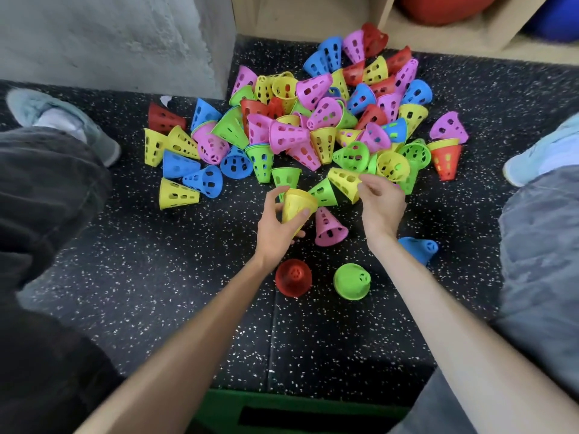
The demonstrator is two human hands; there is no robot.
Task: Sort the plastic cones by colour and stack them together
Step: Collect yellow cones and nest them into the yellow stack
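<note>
1. Left hand: fingers and thumb wrapped around a yellow stack, wide mouth up and tilted toward the pile. Rim lines suggest more than one cone nested; count unclear.
2. Right hand: fingertips pinching the rim of a loose yellow cone lying on its side at the near edge of the pile, just right of the stack.
3. Step in hand, as I read it: gathering yellows. The next move calls for lifting the pinched cone clear of the green cone it rests against, turning it narrow end down and seating it in the stack's open mouth.
4. Just below the hands, standing apart on the floor: a pink cone, a red cone, a green one and a blue cone. Likely one starter per colour.
5. Main pile: dozens of cones beyond the hands, five colours mixed, most tipped over, some nested across colours. Sorting is barely begun.
6. Cones: thin plastic, tapered, walls perforated with oblong holes, small vented cap.
7. Surround: black speckled rubber floor, a grey trouser leg and pale shoe at each side.
</note>
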